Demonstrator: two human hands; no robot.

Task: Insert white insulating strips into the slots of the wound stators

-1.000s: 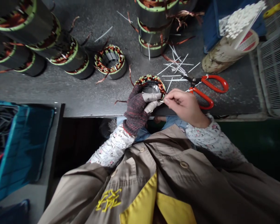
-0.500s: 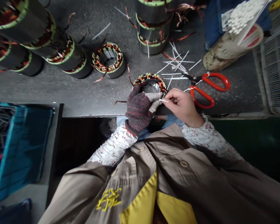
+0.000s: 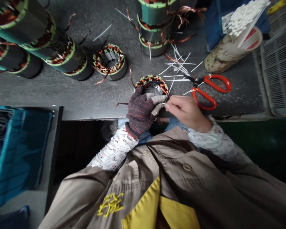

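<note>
My left hand [image 3: 141, 107], in a dark knitted glove with pale wraps on the fingertips, grips the near side of a motor stator [image 3: 164, 83]. This ring has copper windings and yellow-green slot liners, and the hand hides much of its near rim. My right hand [image 3: 184, 111] is bare and closed in a pinch just right of the gloved fingertips. A bit of a thin white strip [image 3: 164, 103] shows at its fingertips; the rest is hidden. Right of the stator lie red-handled scissors [image 3: 211, 90] and loose white strips [image 3: 178, 65].
Another stator [image 3: 112, 70] stands to the left, with stacked stators [image 3: 82, 68] beyond it and a second stack [image 3: 154, 47] at the back. A holder [image 3: 220, 60] full of white strips leans at right near a white crate [image 3: 278, 66]. A teal bin [image 3: 35, 143] sits lower left.
My right hand has turned and its fingers have curled in; the white strip, earlier plain between its fingers, is now mostly covered. My left hand stays on the stator. The view has shifted slightly.
</note>
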